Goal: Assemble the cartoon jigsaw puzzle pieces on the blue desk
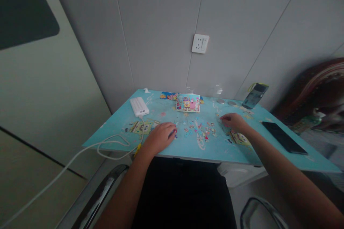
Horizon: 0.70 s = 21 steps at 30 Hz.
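Small colourful loose pieces [202,130], which look like jigsaw pieces, lie scattered on the light blue table [185,150] between my two hands. To their left, my left hand [162,136] rests low over the tabletop with its fingers curled. Something small and dark shows at its fingertips, too blurred to name. On the right side, my right hand [234,121] has its fingertips pinched together just above the table; what they hold, if anything, cannot be made out. Behind the pieces stands a cartoon picture card [188,103], leaning back slightly.
A white power bank [139,106] with a white cable [80,154] lies at the left. Toward the back right are a dark water bottle [255,95] and small round lids [231,103]. A black phone [283,137] lies near the right edge. The wall has a socket [200,43].
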Each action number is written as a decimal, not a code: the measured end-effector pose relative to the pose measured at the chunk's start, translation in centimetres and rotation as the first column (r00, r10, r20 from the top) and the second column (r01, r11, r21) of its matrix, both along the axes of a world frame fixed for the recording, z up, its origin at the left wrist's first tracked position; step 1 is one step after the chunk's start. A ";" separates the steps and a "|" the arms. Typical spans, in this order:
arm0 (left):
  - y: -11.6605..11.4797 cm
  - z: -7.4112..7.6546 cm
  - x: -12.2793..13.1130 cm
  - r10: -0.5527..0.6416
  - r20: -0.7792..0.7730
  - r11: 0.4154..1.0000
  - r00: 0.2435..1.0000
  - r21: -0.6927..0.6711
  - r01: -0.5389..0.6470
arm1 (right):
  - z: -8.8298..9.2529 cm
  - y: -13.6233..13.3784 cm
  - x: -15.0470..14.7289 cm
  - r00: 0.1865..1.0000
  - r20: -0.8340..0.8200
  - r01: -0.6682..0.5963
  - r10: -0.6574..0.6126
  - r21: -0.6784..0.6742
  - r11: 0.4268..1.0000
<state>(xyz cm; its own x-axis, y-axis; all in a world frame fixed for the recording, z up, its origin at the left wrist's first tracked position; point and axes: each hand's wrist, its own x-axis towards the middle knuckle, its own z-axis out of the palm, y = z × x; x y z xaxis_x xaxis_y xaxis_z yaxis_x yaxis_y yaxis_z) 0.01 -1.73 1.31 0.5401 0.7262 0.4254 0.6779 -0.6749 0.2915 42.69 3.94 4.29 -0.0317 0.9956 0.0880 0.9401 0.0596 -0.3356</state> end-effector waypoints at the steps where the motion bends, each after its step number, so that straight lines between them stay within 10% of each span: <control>1: 0.0 0.0 0.0 0.003 -0.002 1.000 1.000 0.000 -0.003 | 0.1 0.0 0.1 1.000 0.008 -0.004 0.004 0.002 1.000; 21: 0.7 -0.8 -0.1 -0.010 0.009 1.000 1.000 0.018 0.009 | 0.4 -0.8 3.6 0.989 -0.038 0.143 -0.140 0.125 0.982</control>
<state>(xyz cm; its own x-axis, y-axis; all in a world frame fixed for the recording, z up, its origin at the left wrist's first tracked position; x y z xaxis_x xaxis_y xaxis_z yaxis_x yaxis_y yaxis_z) -0.09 -1.06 0.49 0.5431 0.7130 0.4434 0.6688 -0.6867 0.2850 46.26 3.11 4.67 0.1132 0.9704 0.2133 0.9321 -0.0294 -0.3610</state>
